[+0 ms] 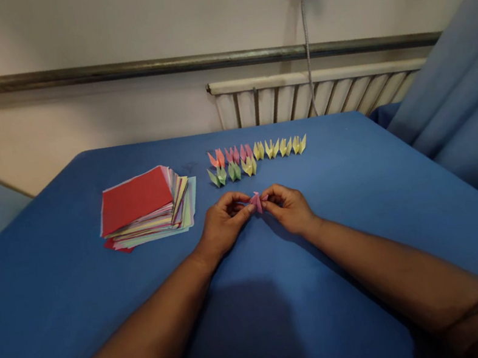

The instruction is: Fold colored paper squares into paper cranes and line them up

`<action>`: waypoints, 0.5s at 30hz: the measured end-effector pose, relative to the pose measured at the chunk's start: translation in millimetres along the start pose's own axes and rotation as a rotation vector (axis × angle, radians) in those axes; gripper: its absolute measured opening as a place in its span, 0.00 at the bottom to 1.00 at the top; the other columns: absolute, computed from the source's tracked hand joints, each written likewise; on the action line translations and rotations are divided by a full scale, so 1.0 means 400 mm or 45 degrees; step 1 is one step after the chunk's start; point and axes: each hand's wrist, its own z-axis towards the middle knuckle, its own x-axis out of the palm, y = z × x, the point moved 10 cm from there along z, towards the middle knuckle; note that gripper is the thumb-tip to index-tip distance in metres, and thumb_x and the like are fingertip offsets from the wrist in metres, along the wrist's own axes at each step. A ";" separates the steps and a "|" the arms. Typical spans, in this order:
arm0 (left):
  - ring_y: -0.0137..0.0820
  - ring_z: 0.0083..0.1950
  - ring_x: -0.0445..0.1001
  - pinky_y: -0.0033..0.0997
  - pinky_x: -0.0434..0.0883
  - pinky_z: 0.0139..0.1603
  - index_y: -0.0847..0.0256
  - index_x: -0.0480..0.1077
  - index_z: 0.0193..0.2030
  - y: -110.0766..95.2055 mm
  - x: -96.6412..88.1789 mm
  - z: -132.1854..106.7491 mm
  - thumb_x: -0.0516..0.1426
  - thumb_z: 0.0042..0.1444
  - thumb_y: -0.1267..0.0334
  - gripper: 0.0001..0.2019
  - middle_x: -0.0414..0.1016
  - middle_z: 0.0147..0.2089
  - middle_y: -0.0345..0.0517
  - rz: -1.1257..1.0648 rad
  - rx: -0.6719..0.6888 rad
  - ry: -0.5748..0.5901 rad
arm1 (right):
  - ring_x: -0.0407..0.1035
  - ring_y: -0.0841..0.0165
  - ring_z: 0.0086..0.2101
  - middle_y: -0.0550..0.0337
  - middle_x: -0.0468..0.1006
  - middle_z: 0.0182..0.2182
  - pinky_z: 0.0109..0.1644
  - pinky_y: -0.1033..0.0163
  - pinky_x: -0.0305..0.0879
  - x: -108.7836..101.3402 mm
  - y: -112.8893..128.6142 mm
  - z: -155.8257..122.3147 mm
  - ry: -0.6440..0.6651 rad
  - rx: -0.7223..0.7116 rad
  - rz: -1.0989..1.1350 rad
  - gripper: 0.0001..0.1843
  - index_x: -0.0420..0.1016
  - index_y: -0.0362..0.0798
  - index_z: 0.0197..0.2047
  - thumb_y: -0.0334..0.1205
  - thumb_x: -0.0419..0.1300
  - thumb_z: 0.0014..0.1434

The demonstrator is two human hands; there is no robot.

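Note:
A small folded pink paper piece (256, 201) is pinched between both of my hands at the middle of the blue table (54, 285). My left hand (223, 223) grips its left side with closed fingertips. Its right side is held the same way by my right hand (288, 207). Just beyond them lie two rows of small folded paper pieces (257, 152): orange, pink and yellow ones in the far row, green and yellow ones (232, 171) in the near row.
A stack of coloured paper sheets (144, 207) with a red sheet on top lies to the left of my hands. Behind the table are a wall, a metal rail (109, 72) and a white radiator (320, 90). Blue fabric (475, 100) hangs at the right.

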 end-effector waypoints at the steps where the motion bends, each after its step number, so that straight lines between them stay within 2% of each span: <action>1: 0.30 0.36 0.75 0.31 0.71 0.40 0.61 0.72 0.41 0.001 0.000 0.001 0.64 0.49 0.57 0.15 0.76 0.35 0.42 -0.028 -0.004 0.002 | 0.71 0.70 0.28 0.63 0.76 0.28 0.36 0.64 0.67 0.000 -0.006 0.001 -0.005 0.017 0.030 0.02 0.71 0.49 0.33 0.38 0.59 0.56; 7: 0.29 0.35 0.74 0.31 0.71 0.40 0.61 0.73 0.41 -0.002 0.009 -0.002 0.63 0.51 0.57 0.13 0.76 0.35 0.43 0.055 0.036 0.035 | 0.72 0.70 0.29 0.62 0.76 0.28 0.36 0.64 0.68 0.007 -0.007 -0.002 0.018 0.036 0.052 0.03 0.71 0.49 0.32 0.39 0.59 0.56; 15: 0.30 0.37 0.74 0.33 0.72 0.43 0.60 0.71 0.40 -0.057 0.011 -0.015 0.62 0.52 0.59 0.11 0.74 0.36 0.42 0.145 0.185 0.007 | 0.72 0.70 0.30 0.62 0.76 0.29 0.37 0.64 0.68 0.008 0.009 -0.005 0.019 0.007 0.006 0.03 0.71 0.49 0.33 0.38 0.59 0.56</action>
